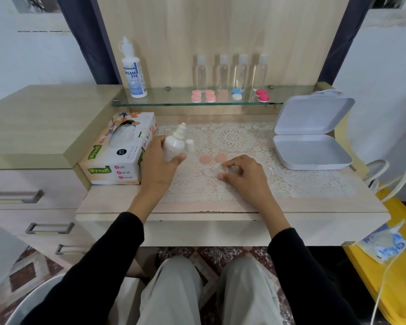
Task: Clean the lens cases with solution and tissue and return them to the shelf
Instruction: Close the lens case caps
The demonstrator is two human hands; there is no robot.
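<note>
My left hand (158,163) grips a small white solution bottle (174,144), its nozzle uncapped and tilted up. The bottle's white cap (189,145) stands on the lace mat beside it. My right hand (243,172) pinches a clear lens case base (215,171) that lies on the mat. Two pale pink lids (212,158) lie just beyond it. A tissue box (122,148) sits at the left. More lens cases, pink (203,96), blue and white (236,94) and magenta (263,95), stand on the glass shelf (174,103).
A large solution bottle (133,71) and several clear empty bottles (232,72) stand on the shelf. An open white box (312,146) sits at the right of the desk. Drawers are at the left, a yellow surface with a packet at the right.
</note>
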